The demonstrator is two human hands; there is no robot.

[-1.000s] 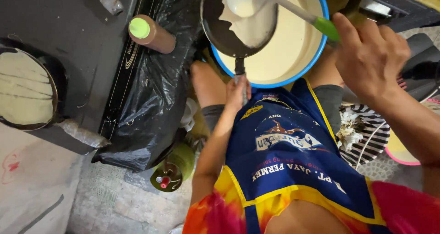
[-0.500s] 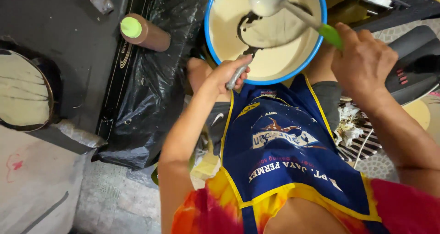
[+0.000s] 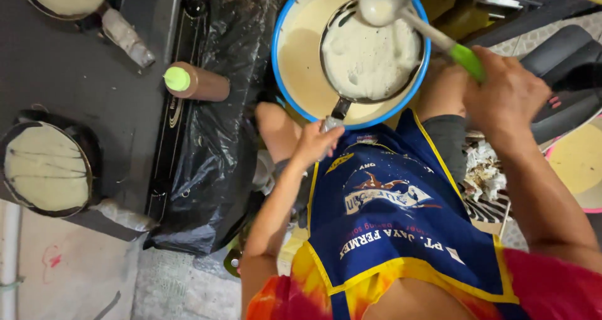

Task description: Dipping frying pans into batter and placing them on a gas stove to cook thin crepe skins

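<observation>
Holding the pan [image 3: 370, 57] over the basin [image 3: 295, 75], left hand [image 3: 316, 146] grips its handle.

A second ago the small pan [image 3: 370, 60] was tipped above the blue-rimmed bowl [image 3: 295, 75], batter running off its edge. Now it lies level over the bowl at the top middle of the frame, coated in bubbly batter. The left hand [image 3: 316, 144] has slid up to grip its handle near the bowl's rim. The ladle [image 3: 382, 0] in the right hand [image 3: 508, 97] now hangs above the pan's upper edge.

Dark stove [image 3: 81, 88], two pans, bottle [image 3: 197, 82]
</observation>
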